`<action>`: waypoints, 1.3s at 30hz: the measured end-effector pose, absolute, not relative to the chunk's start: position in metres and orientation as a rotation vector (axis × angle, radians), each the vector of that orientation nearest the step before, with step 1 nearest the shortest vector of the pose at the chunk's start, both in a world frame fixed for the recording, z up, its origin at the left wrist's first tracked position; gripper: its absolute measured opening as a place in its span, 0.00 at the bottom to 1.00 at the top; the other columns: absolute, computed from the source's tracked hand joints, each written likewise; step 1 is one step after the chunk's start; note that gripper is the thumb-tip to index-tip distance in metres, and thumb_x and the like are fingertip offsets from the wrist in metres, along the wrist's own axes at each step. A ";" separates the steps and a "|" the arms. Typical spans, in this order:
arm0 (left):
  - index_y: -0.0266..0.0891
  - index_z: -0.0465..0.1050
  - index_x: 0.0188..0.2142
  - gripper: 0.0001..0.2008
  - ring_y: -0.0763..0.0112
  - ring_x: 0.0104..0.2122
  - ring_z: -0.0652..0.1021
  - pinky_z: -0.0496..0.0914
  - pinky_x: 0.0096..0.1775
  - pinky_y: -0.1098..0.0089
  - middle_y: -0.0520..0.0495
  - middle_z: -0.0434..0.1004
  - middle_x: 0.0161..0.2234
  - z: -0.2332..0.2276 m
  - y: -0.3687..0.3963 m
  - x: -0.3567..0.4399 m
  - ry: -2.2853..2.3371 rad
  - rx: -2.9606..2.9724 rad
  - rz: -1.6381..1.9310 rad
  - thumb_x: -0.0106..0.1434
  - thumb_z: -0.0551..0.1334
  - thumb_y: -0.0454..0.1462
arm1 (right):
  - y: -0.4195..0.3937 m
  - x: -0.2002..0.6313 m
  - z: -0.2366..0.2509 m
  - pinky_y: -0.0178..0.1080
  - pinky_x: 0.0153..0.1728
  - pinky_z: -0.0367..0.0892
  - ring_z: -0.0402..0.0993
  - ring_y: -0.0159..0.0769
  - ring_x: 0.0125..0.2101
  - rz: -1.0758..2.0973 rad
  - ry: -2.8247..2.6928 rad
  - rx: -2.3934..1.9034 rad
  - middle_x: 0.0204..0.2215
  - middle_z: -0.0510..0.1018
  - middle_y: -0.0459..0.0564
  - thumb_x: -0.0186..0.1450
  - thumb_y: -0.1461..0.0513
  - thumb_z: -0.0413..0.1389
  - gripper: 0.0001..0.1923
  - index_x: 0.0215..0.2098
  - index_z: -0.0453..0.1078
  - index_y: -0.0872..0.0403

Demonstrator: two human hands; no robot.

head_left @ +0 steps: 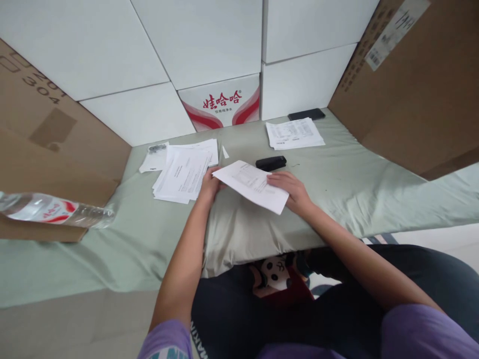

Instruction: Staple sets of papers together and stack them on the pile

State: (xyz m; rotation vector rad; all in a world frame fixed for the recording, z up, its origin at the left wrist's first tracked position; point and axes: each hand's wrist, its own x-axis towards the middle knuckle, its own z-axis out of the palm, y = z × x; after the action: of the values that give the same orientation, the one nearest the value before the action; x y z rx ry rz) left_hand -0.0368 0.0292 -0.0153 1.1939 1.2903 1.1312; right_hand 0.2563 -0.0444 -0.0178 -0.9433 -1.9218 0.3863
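Between my two hands, tilted above the green cloth, is a printed sheet of paper (251,185); I cannot tell whether it is one sheet or several. My left hand (210,183) grips its left corner, with the fingers partly hidden. At the right edge, my right hand (291,190) has its thumb side under the paper and its fingers on top. Just behind the sheet lies a black stapler (271,163). Left of my left hand is a loose pile of printed papers (182,174). A neater stack of papers (295,133) rests farther back on the right.
Green cloth (329,199) covers the surface. A clear water bottle (56,209) is at the left. Brown cartons (45,129) flank both sides, and white boxes (220,102) form the back wall. A dark phone-like slab (307,114) and a paper scrap (225,152) lie there too.
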 end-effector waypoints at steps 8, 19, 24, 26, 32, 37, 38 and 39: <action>0.35 0.79 0.42 0.19 0.68 0.25 0.76 0.69 0.23 0.71 0.43 0.80 0.30 -0.012 0.022 -0.051 1.250 1.323 0.649 0.54 0.70 0.45 | -0.057 0.261 -0.024 0.56 0.57 0.66 0.69 0.48 0.58 0.410 -2.094 -0.917 0.54 0.78 0.50 0.64 0.66 0.55 0.19 0.50 0.76 0.45; 0.37 0.80 0.47 0.20 0.77 0.15 0.65 0.60 0.19 0.72 0.49 0.75 0.24 -0.017 0.023 -0.045 1.182 1.541 0.615 0.59 0.65 0.45 | -0.036 0.262 0.003 0.41 0.32 0.74 0.80 0.45 0.40 1.236 -1.248 -1.478 0.41 0.82 0.56 0.61 0.59 0.56 0.11 0.41 0.74 0.54; 0.37 0.79 0.47 0.21 0.80 0.14 0.63 0.54 0.16 0.74 0.48 0.76 0.25 -0.013 0.019 -0.042 1.169 1.413 0.642 0.58 0.67 0.47 | -0.037 0.260 0.009 0.46 0.29 0.73 0.79 0.46 0.28 1.427 -1.498 -1.589 0.30 0.82 0.53 0.57 0.64 0.60 0.10 0.39 0.77 0.53; 0.37 0.79 0.46 0.21 0.80 0.13 0.62 0.53 0.16 0.75 0.50 0.73 0.22 -0.010 0.016 -0.038 1.150 1.394 0.591 0.58 0.67 0.47 | -0.037 0.264 0.011 0.48 0.32 0.74 0.79 0.47 0.28 1.437 -1.521 -1.570 0.28 0.82 0.53 0.57 0.66 0.59 0.08 0.34 0.78 0.53; 0.38 0.79 0.44 0.18 0.81 0.13 0.62 0.51 0.17 0.75 0.54 0.68 0.20 -0.003 0.011 -0.036 1.131 1.441 0.416 0.58 0.67 0.46 | -0.032 0.281 0.010 0.50 0.35 0.75 0.80 0.48 0.29 1.387 -1.516 -1.569 0.29 0.82 0.52 0.56 0.67 0.58 0.08 0.30 0.79 0.51; 0.39 0.79 0.44 0.18 0.79 0.15 0.65 0.53 0.18 0.74 0.50 0.75 0.24 -0.003 0.011 -0.039 1.103 1.529 0.332 0.58 0.66 0.47 | -0.026 0.293 0.002 0.47 0.31 0.75 0.80 0.46 0.28 1.348 -1.521 -1.519 0.28 0.83 0.51 0.58 0.65 0.58 0.07 0.31 0.79 0.51; 0.39 0.79 0.43 0.18 0.79 0.16 0.66 0.54 0.18 0.74 0.48 0.77 0.26 -0.003 0.011 -0.039 1.091 1.540 0.315 0.58 0.66 0.47 | -0.025 0.295 0.000 0.46 0.30 0.75 0.80 0.45 0.27 1.340 -1.518 -1.504 0.27 0.83 0.51 0.58 0.65 0.59 0.07 0.32 0.79 0.51; 0.38 0.79 0.42 0.17 0.79 0.16 0.67 0.55 0.19 0.74 0.47 0.78 0.27 -0.003 0.011 -0.038 1.080 1.544 0.307 0.58 0.67 0.46 | -0.025 0.296 -0.002 0.46 0.30 0.75 0.79 0.45 0.27 1.336 -1.516 -1.494 0.27 0.83 0.51 0.58 0.64 0.59 0.06 0.32 0.79 0.51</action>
State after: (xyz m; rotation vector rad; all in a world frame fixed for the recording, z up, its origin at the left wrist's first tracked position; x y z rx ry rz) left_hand -0.0382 0.0106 -0.0029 1.5440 1.0797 0.3072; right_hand 0.2963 -0.0246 -0.0015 -1.4939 -1.5160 1.3355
